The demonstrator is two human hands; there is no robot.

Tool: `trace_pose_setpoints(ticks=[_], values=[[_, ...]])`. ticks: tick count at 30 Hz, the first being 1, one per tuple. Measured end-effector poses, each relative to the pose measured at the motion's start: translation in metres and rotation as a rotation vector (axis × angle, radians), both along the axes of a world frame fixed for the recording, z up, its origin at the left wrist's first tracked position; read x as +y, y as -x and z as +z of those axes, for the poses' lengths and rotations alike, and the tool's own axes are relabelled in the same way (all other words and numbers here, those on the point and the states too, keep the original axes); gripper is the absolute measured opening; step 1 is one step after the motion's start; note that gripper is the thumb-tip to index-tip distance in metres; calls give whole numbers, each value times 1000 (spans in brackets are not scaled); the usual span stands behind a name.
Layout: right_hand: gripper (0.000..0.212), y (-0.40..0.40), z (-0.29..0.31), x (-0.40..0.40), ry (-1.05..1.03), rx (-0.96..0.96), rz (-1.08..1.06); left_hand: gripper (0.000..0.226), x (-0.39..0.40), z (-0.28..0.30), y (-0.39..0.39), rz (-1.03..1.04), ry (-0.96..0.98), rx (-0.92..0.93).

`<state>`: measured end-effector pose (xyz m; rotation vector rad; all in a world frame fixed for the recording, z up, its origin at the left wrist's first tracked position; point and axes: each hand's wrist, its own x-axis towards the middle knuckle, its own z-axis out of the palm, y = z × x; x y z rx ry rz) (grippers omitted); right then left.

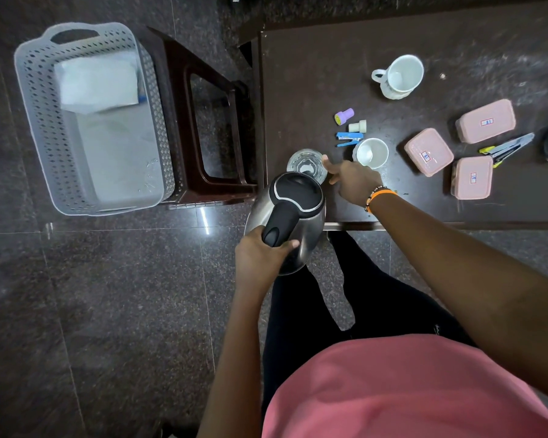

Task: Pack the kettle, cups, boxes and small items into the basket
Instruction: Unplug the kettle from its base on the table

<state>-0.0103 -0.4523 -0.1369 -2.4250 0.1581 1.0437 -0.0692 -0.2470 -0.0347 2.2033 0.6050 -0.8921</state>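
The basket point(89, 121) sits on a stool point(209, 128) well to the left of both hands, a white folded sheet point(98, 82) already lying in it and most of its floor bare, so the bulkiest thing can go in first and take the open floor. The table point(329, 74) carries everything else, spread out singly, which leaves each piece free to be picked without shifting another. The kettle point(290, 213) hangs off the table's near edge in the left hand point(260, 257), whose fingers point(290, 245) wrap the black handle from below with the thumb side closing round it; held by the handle, it stays upright and is probably on its way to the basket. The right hand point(351, 181) reaches out with fingers point(325, 161) loosely spread, its tips at the rim of a glass point(304, 162) just beyond the kettle's lid; whether they touch it cannot be told, and nothing is held. Just past the right knuckles stands a small cup point(372, 153); a larger cup point(399, 75) lies farther off. Three pink boxes point(429, 151) cluster right of that wrist. Beyond the fingertips lie a stapler point(348, 139) and two stamps point(345, 116).
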Motion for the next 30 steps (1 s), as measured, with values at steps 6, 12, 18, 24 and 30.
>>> trace_pose_setpoints(ticks=[6,12,18,24,30], values=[[68,0,-2,4,68,-17,35,28,14,3,10,6,35,-105],[35,-12,10,24,123,-276,-64,23,35,18,15,141,106,-204],[23,-44,44,84,-109,-407,-71,22,71,58,12,510,222,-305],[21,-74,80,158,-261,-457,-17,22,132,102,-7,716,304,-525],[14,-105,90,240,-373,-405,-34,24,205,105,-52,736,280,-681]])
